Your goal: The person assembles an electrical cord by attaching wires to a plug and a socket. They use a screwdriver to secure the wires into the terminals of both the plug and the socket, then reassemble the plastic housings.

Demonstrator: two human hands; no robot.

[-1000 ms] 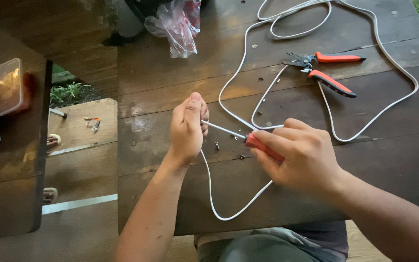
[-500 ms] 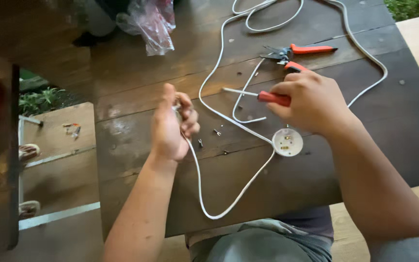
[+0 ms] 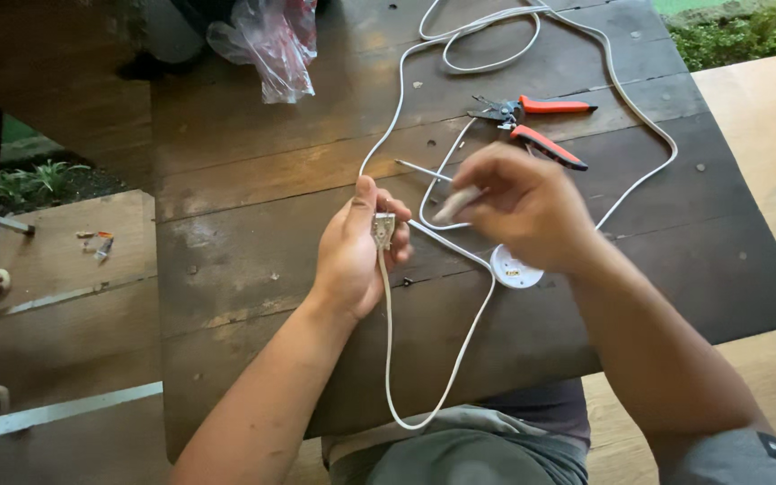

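My left hand [image 3: 352, 256] is closed around a small white electrical fitting [image 3: 383, 228] on the end of a white cable [image 3: 388, 359] that hangs down over the table's front edge. My right hand [image 3: 527, 211] is just to its right, gripping a screwdriver [image 3: 422, 170]. Its thin metal shaft points left and its handle is hidden in the fist. That hand is blurred by motion. A round white cover [image 3: 512, 270] lies on the table under my right wrist.
Red-handled pliers [image 3: 545, 127] lie on the dark wooden table [image 3: 253, 269] behind my right hand. The cable loops widely over the far right of the table. A crumpled plastic bag [image 3: 271, 45] sits at the back. Small bits lie on a lower bench [image 3: 65, 260] to the left.
My right hand has come back toward my left hand with the screwdriver. My left hand has raised the fitting. The round white cover, uncovered half a second ago, stays on the table.
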